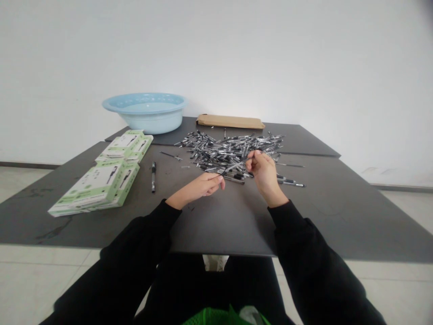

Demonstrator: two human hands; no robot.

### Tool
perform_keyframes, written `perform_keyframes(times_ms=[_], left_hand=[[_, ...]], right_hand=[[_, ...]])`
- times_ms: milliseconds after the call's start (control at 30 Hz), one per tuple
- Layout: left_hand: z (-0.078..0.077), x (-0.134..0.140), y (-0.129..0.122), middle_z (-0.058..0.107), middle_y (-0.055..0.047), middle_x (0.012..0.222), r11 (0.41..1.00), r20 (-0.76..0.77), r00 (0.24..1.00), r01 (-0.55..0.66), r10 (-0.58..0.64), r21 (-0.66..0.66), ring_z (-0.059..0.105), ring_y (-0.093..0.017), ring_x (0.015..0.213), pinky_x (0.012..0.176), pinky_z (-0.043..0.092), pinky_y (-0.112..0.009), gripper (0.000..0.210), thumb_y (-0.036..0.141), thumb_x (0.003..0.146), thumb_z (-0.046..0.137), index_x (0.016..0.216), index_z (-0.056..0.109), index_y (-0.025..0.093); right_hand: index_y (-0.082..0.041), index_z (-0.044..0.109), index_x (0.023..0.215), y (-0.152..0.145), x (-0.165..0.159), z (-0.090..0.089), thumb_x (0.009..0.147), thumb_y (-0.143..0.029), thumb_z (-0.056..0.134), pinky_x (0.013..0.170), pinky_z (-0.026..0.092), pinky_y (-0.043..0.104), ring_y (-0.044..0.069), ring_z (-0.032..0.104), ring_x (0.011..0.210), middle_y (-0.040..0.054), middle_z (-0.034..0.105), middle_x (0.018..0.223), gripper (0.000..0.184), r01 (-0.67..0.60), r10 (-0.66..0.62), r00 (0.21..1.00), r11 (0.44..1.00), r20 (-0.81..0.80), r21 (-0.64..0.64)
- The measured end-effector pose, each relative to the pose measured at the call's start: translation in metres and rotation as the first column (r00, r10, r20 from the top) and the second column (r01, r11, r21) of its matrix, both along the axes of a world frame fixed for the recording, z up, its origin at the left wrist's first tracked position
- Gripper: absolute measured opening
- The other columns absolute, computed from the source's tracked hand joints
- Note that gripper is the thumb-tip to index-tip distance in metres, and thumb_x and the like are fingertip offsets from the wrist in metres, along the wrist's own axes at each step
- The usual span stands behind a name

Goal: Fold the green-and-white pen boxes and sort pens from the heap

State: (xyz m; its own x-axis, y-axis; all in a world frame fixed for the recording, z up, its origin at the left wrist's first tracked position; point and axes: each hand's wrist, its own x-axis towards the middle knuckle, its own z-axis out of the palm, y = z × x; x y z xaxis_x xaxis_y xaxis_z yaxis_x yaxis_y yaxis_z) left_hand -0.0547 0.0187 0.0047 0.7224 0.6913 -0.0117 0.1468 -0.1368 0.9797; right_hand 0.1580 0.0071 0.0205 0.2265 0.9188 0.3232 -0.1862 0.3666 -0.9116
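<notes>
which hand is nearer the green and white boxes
Left. The left hand is to the right of the boxes, with a lone pen lying between; the right hand is farther right, beyond the left hand.

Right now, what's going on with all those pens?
Someone's left hand and right hand are pinching a thin pen piece between them, though it's too blurry to tell if it's a whole pen. Just past the hands, a messy pile of pens lies on the dark table. Green-and-white boxes are stacked on the left, with a blue tub behind them. Some brown cardboard lies behind the pile.
</notes>
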Motion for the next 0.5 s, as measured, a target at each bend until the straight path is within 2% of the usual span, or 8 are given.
perform_keyframes(times_ms=[133, 267, 367, 500], left_hand=[[0.0, -0.002, 0.0, 0.032, 0.009, 0.049, 0.999, -0.012, 1.0, 0.025, -0.026, -0.019, 0.027, -0.008, 0.041, 0.042, 0.02, -0.023, 0.045, 0.057, 0.093, 0.048, 0.08, 0.056, 0.015], [0.0, -0.002, -0.002, 0.03, 0.009, 0.046, 0.997, -0.043, 0.997, 0.065, -0.067, -0.036, 0.025, -0.008, 0.04, 0.042, 0.02, -0.023, 0.046, 0.057, 0.092, 0.047, 0.08, 0.058, 0.015], [0.0, -0.001, -0.003, 0.031, 0.009, 0.047, 0.997, -0.043, 0.997, 0.063, -0.065, -0.046, 0.025, -0.008, 0.041, 0.042, 0.021, -0.023, 0.045, 0.058, 0.092, 0.049, 0.08, 0.058, 0.015], [0.001, 0.0, -0.003, 0.032, 0.009, 0.049, 0.998, -0.031, 0.998, 0.047, -0.048, -0.038, 0.027, -0.008, 0.042, 0.042, 0.022, -0.023, 0.044, 0.057, 0.092, 0.048, 0.081, 0.058, 0.015]], right_hand=[[-0.022, 0.057, 0.073, -0.002, 0.002, 0.003, 0.085, -0.052, 0.06, 0.05, 0.034, 0.027, 0.013, 0.046, 0.046, -0.0025, 0.053, 0.051, 0.032, -0.003, 0.002, 0.999, 1.0, 0.047, 0.003], [-0.021, 0.06, 0.071, -0.005, 0.002, 0.002, 0.084, -0.043, 0.06, 0.051, 0.034, 0.027, 0.013, 0.046, 0.046, -0.0026, 0.053, 0.048, 0.026, -0.107, 0.102, 0.988, 0.994, 0.119, 0.032], [-0.021, 0.061, 0.072, -0.005, -0.001, -0.001, 0.085, -0.046, 0.059, 0.052, 0.036, 0.028, 0.013, 0.047, 0.046, -0.0021, 0.054, 0.049, 0.028, -0.181, 0.179, 0.966, 0.984, 0.185, -0.005], [-0.021, 0.061, 0.071, -0.005, -0.008, -0.003, 0.083, -0.05, 0.059, 0.051, 0.035, 0.028, 0.013, 0.046, 0.046, -0.0019, 0.055, 0.05, 0.032, -0.193, 0.199, 0.959, 0.98, 0.2, -0.048]])
